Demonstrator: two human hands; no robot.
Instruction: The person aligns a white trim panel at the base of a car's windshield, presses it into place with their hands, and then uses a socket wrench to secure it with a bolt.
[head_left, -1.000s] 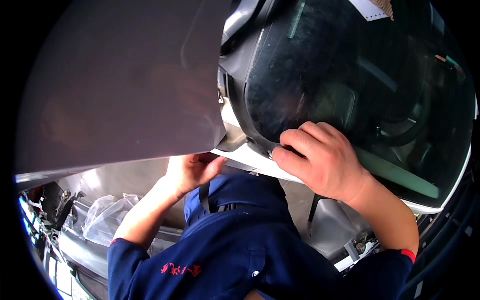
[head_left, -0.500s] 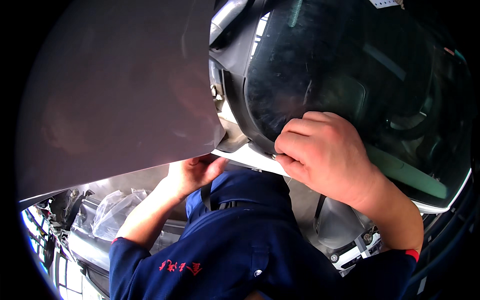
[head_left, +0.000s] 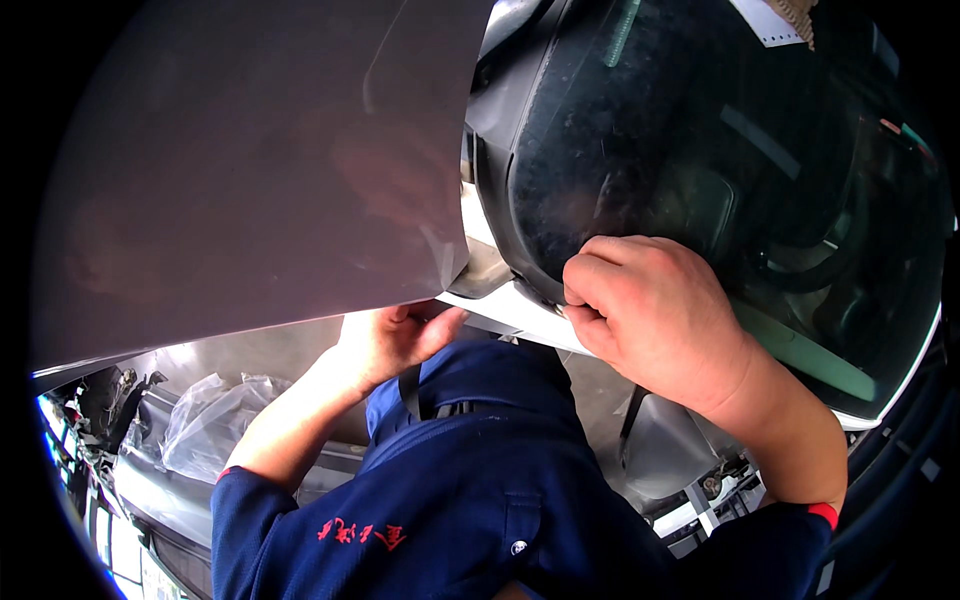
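Observation:
The broad dark panel of a car hood [head_left: 260, 180] fills the upper left, its near corner next to the windshield [head_left: 650, 130]. At the hood's lower edge is my left hand [head_left: 395, 345], thumb stretched out and apart; its other fingers are partly hidden under the edge. My right hand [head_left: 660, 300] is closed, thumb against curled fingers, at the lower left corner of the windshield. Whatever those fingertips pinch is hidden by the hand. Just beneath them runs the white body edge [head_left: 525, 315], and black trim [head_left: 497, 200] borders the glass.
Clear plastic sheeting [head_left: 215, 425] lies over a grey part at the lower left. A grey side mirror [head_left: 668, 450] sticks out below my right forearm. Inside the glass shows a steering wheel [head_left: 810, 265]. A white perforated sheet [head_left: 768, 22] is at the top right.
The view has shifted, so the hood and windshield appear farther right. Both hands keep nearly the same places at the hood edge and the windshield corner, with their grips looking alike.

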